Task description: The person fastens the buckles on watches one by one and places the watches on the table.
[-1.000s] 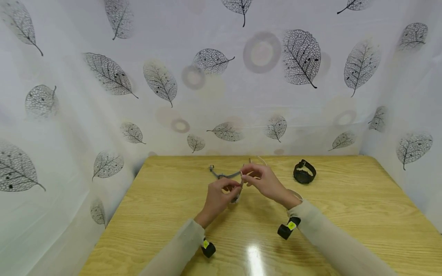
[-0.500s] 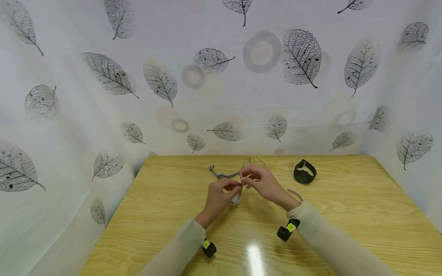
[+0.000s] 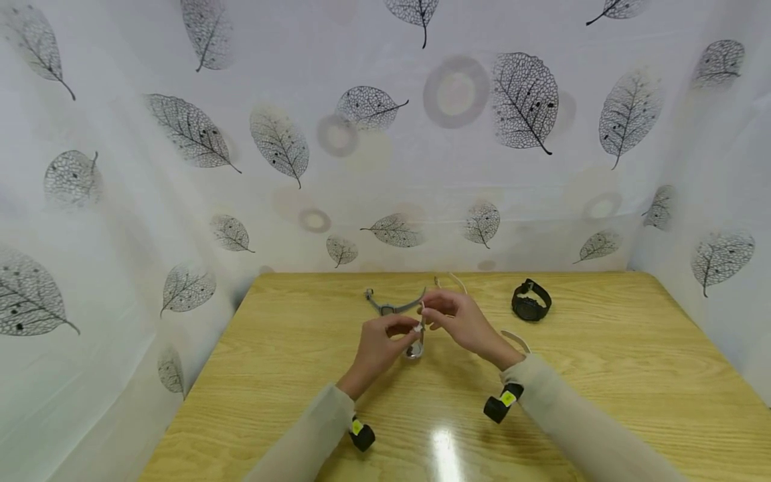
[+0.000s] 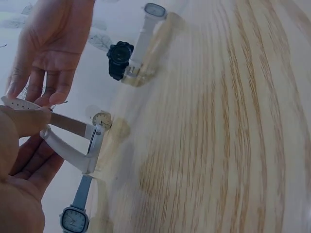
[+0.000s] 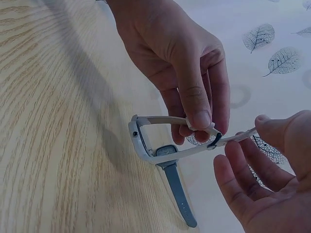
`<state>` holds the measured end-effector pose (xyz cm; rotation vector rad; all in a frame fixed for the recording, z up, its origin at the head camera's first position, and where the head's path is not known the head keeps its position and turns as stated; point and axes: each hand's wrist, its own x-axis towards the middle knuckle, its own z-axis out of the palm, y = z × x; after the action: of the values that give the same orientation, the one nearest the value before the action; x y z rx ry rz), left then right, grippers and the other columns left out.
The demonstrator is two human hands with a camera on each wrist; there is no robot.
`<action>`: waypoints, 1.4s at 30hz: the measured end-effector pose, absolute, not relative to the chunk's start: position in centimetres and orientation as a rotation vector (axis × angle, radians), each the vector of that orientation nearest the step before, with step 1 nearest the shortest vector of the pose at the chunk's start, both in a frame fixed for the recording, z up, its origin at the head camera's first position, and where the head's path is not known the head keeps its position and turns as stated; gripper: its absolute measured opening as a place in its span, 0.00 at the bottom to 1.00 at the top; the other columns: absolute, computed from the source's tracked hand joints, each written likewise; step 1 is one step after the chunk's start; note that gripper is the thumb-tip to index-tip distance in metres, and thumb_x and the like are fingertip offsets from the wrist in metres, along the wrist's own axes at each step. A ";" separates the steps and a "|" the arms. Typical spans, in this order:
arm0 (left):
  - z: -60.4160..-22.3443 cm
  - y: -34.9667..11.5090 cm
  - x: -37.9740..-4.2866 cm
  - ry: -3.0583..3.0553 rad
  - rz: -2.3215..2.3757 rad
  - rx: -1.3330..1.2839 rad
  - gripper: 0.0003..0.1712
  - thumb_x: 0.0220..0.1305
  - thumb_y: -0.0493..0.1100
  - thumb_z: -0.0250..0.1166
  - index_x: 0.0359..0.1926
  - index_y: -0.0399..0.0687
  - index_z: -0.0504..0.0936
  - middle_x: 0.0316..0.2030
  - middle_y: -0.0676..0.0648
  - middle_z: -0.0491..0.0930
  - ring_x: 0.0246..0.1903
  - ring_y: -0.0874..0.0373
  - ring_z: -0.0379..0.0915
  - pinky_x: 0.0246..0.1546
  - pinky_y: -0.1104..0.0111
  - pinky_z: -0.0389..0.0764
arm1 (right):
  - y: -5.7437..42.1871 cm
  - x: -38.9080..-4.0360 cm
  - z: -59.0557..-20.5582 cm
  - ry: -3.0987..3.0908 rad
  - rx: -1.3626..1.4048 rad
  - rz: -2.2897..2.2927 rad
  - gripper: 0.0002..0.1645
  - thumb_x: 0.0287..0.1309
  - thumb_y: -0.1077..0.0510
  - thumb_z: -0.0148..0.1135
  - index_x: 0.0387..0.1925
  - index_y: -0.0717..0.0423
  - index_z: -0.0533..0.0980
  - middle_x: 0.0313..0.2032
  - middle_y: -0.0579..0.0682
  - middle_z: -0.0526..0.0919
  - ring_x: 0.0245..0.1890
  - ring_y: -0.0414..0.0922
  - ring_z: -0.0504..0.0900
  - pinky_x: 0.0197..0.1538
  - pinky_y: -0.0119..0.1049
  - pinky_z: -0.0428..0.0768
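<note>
Between both hands a white-strapped wristwatch (image 5: 141, 143) is held up, its case hanging low and its strap ends drawn together. My left hand (image 3: 376, 345) pinches the buckle end between thumb and fingers. The strap's holed tip passes through the buckle, as the right wrist view shows. Thumb and fingers of my right hand (image 3: 466, 321) pinch that tip. Just behind the hands lies a grey-blue watch (image 3: 387, 309), its strap spread out on the table. Whether the buckle's pin sits in a hole cannot be made out.
On the wooden table (image 3: 271, 375), a black watch (image 3: 529, 306) stands at the right. A white-strapped watch (image 4: 143, 39) lies partly behind my right wrist. Farther back, another pale strap (image 3: 459, 282) is partly hidden by the right hand. A leaf-print curtain (image 3: 385, 167) surrounds the table.
The left fingertips have shifted slightly along the strap, and a white bit now shows between them. The watch case below has turned a little more into view. The right hand stays nearly still.
</note>
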<state>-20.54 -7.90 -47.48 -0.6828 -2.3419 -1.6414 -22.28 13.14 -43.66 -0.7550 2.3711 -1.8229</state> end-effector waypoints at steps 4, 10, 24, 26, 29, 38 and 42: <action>-47.4 -7.9 -20.4 -2.347 -1.804 -0.571 0.11 0.62 0.34 0.74 0.46 0.39 0.89 0.44 0.43 0.88 0.45 0.48 0.86 0.50 0.59 0.86 | 13.1 -22.2 -43.7 2.370 -0.713 -1.842 0.14 0.72 0.57 0.63 0.55 0.57 0.80 0.49 0.66 0.85 0.43 0.52 0.87 0.44 0.49 0.88; -46.0 -7.7 -19.9 -2.342 -1.921 -0.462 0.11 0.64 0.31 0.71 0.47 0.33 0.87 0.46 0.37 0.87 0.49 0.44 0.84 0.52 0.61 0.85 | 13.1 -22.1 -43.8 2.386 -0.684 -1.870 0.15 0.71 0.56 0.65 0.54 0.56 0.81 0.49 0.61 0.86 0.43 0.56 0.86 0.44 0.47 0.88; -45.5 -8.0 -20.1 -2.260 -1.968 -0.471 0.10 0.64 0.30 0.71 0.47 0.31 0.85 0.45 0.35 0.86 0.46 0.40 0.84 0.45 0.67 0.86 | 13.4 -21.7 -43.8 2.535 -0.758 -1.837 0.13 0.69 0.54 0.67 0.52 0.49 0.84 0.48 0.56 0.87 0.41 0.48 0.86 0.41 0.40 0.86; -45.5 -8.1 -20.2 -2.241 -1.999 -0.468 0.11 0.64 0.31 0.71 0.46 0.31 0.85 0.45 0.36 0.85 0.47 0.42 0.84 0.45 0.68 0.86 | 13.4 -21.6 -43.7 2.558 -0.766 -1.827 0.12 0.69 0.54 0.67 0.51 0.48 0.85 0.47 0.54 0.88 0.41 0.47 0.86 0.42 0.38 0.86; -45.5 -8.2 -20.3 -2.218 -2.039 -0.470 0.11 0.64 0.32 0.72 0.46 0.32 0.85 0.45 0.37 0.85 0.47 0.44 0.84 0.46 0.68 0.86 | 13.5 -21.6 -43.6 2.580 -0.788 -1.796 0.11 0.69 0.54 0.68 0.50 0.48 0.86 0.48 0.50 0.88 0.41 0.47 0.86 0.43 0.37 0.86; -45.4 -8.5 -20.2 -2.216 -2.026 -0.507 0.10 0.63 0.32 0.73 0.45 0.34 0.85 0.44 0.37 0.85 0.46 0.44 0.85 0.46 0.66 0.86 | 13.8 -21.7 -42.7 2.666 -0.870 -1.577 0.07 0.67 0.57 0.69 0.45 0.49 0.87 0.42 0.42 0.86 0.35 0.44 0.82 0.41 0.40 0.86; -45.4 -8.5 -20.2 -2.223 -2.014 -0.509 0.10 0.63 0.31 0.73 0.45 0.33 0.85 0.43 0.37 0.85 0.46 0.44 0.85 0.44 0.67 0.87 | 13.9 -21.6 -42.1 2.712 -0.929 -1.454 0.06 0.66 0.59 0.70 0.43 0.47 0.87 0.39 0.42 0.85 0.33 0.44 0.80 0.38 0.38 0.84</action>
<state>-20.15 -8.49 -45.38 -0.5092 -2.2226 -2.0142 -21.63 13.94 -42.07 -0.9289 2.7121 -1.4536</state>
